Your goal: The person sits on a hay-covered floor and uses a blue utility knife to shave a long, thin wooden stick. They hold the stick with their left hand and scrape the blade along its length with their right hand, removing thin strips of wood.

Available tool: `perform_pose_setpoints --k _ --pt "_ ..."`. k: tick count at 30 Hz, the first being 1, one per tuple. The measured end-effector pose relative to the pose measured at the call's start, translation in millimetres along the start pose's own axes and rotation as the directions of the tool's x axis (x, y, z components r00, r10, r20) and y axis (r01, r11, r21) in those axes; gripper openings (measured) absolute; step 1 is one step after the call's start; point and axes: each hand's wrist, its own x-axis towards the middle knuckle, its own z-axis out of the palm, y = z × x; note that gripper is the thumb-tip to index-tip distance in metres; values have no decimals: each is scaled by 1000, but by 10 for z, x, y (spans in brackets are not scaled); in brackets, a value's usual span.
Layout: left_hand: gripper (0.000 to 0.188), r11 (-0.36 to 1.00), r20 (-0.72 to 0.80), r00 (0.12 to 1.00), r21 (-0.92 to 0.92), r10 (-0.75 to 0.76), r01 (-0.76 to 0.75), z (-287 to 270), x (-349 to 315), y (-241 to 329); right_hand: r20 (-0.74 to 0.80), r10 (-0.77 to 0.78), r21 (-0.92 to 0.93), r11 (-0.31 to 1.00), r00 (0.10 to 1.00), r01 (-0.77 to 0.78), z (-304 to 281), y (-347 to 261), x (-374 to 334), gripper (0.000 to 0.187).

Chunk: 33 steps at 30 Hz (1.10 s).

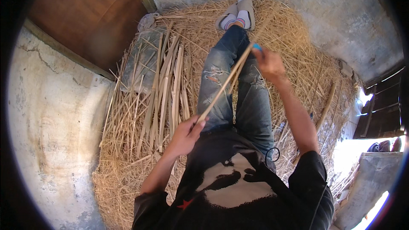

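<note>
Straw point(294, 30) all around both hands — thick bed. Loose split strips point(177, 87) lie ahead of left hand point(189, 135), to its left. Long pale strip point(226, 84) slants over jeans point(254, 102), from left hand's pinch up past right hand point(271, 64). Right fist curled round small blue item point(257, 47) — kind unclear, by strip. Step looks like working strip lengthwise; next move seems to call for firm left grip, even right stroke.

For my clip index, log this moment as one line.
left hand: holds pale strip by near end; right hand: holds blue item beside strip, contact unclear; legs: stretched over straw; loose strips: left of legs
</note>
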Motion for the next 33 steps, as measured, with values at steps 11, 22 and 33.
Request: perform_pose_setpoints --k 11,22,33 --pt "25 986 174 971 66 -164 155 -998 -1192 -672 203 925 -357 376 322 -855 -466 3110 -956 61" --pt "29 931 59 997 -359 -45 63 -221 -14 -346 522 667 -330 732 531 -596 -895 2186 -629 53" --pt "35 876 -47 999 -481 18 -38 253 442 -131 688 67 509 666 723 -545 -1072 -496 31 40"
